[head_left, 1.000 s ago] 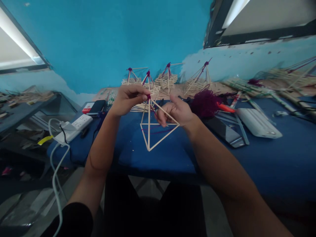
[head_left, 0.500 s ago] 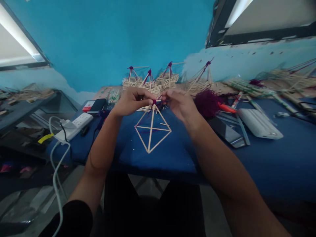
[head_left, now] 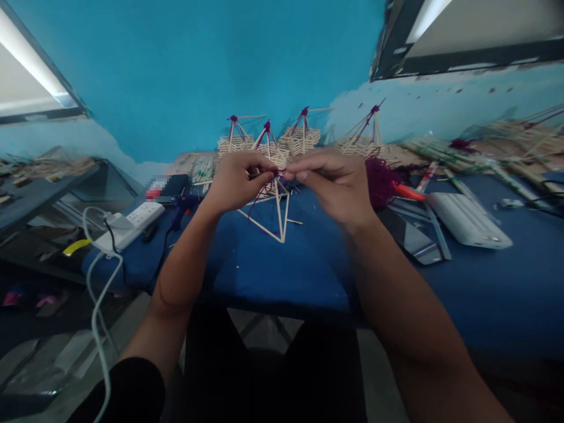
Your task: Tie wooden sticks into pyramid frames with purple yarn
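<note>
Purple yarn binds the apex of the stick frame you hold above the blue desk. No brand or writing can be read: the red and white box at ten o'clock is blurred, and the white power strip near it shows only its sockets.

Your left hand has its grip closed on the frame's bound top, thumb and forefinger pinched at the knot. Your right hand meets it fingertip to fingertip, its grip pinched on the same knot or a strand of yarn there; which one cannot be told. The frame is a pyramid of thin pale sticks, tilted, its lower corner pointing down toward the desk at six o'clock from the knot. A loose purple thread hangs from the top across the sticks.

Behind your hands, at twelve o'clock, finished stick baskets with purple-tied peaks stand in a row against the wall. A bundle of purple yarn lies at three o'clock, just beside your right hand, with an orange-handled tool touching it and a white ribbed block farther out. The turquoise wall gives way to paler paint lower down, and a white cable trails from the desk's edge at eight o'clock.
</note>
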Action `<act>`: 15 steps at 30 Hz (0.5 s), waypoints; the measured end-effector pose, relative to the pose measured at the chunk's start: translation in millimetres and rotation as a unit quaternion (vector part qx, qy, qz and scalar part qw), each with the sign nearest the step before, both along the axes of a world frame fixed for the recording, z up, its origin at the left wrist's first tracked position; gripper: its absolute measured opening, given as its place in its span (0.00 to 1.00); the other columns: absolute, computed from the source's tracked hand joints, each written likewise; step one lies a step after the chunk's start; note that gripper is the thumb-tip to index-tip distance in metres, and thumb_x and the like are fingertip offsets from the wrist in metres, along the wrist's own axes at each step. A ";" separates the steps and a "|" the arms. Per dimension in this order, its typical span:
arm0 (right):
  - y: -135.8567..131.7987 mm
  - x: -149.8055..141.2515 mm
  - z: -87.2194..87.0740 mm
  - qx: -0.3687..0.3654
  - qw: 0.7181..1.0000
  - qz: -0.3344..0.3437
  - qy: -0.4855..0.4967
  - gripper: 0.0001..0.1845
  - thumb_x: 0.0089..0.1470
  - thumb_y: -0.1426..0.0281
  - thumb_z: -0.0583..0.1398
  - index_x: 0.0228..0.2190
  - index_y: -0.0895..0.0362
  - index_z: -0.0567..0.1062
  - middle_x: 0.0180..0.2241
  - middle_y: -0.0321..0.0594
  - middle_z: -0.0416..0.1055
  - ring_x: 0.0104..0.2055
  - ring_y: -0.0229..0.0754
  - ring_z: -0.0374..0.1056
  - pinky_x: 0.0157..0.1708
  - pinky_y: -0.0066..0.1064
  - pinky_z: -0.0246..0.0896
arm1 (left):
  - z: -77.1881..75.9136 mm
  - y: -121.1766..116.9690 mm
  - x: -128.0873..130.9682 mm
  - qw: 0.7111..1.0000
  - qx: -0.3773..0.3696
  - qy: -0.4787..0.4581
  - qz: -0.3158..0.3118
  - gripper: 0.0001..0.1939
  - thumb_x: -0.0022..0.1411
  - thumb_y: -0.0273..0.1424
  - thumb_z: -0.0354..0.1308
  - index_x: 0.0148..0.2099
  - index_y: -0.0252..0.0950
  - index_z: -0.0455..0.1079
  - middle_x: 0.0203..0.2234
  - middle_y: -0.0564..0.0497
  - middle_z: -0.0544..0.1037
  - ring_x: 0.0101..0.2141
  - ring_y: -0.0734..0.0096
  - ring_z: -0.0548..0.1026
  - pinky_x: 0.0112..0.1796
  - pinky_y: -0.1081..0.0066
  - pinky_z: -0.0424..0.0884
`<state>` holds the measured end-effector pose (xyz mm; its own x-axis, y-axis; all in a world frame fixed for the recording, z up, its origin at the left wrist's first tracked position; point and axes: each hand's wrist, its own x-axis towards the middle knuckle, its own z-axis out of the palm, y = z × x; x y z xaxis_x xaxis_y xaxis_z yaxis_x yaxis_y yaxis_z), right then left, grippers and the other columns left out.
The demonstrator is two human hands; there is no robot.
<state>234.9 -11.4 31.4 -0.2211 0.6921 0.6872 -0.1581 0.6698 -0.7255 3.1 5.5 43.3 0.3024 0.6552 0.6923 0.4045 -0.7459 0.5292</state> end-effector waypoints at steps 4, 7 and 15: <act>-3.2 -2.1 0.9 0.007 0.999 0.032 0.025 0.14 0.64 0.54 0.75 0.36 0.51 0.88 0.35 0.39 0.80 0.40 0.42 0.79 0.46 0.38 0.79 | -0.2 -0.4 1.9 0.995 0.059 0.031 0.076 0.07 0.67 0.28 0.69 0.45 0.39 0.89 0.33 0.48 0.86 0.31 0.69 0.76 0.37 0.65 0.72; 2.9 -1.8 -5.8 0.022 0.997 0.050 0.052 0.16 0.62 0.51 0.76 0.37 0.50 0.88 0.32 0.38 0.80 0.30 0.38 0.73 0.33 0.32 0.74 | 0.4 0.8 0.7 0.988 0.073 0.051 0.130 0.10 0.68 0.27 0.67 0.46 0.40 0.88 0.34 0.48 0.86 0.33 0.67 0.78 0.40 0.65 0.75; 6.1 16.4 3.4 0.087 0.981 0.126 0.119 0.17 0.57 0.50 0.78 0.31 0.48 0.84 0.15 0.28 0.60 0.14 0.32 0.50 0.17 0.30 0.51 | -3.1 24.1 -21.4 0.974 0.087 0.026 0.210 0.11 0.68 0.24 0.65 0.45 0.41 0.88 0.40 0.46 0.90 0.37 0.65 0.82 0.44 0.64 0.79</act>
<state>251.3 -5.3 34.8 -0.1893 0.5030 0.8433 -0.4862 0.6981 -0.5256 -18.3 29.5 40.2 0.0713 0.6033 0.7943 0.7158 -0.5855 0.3805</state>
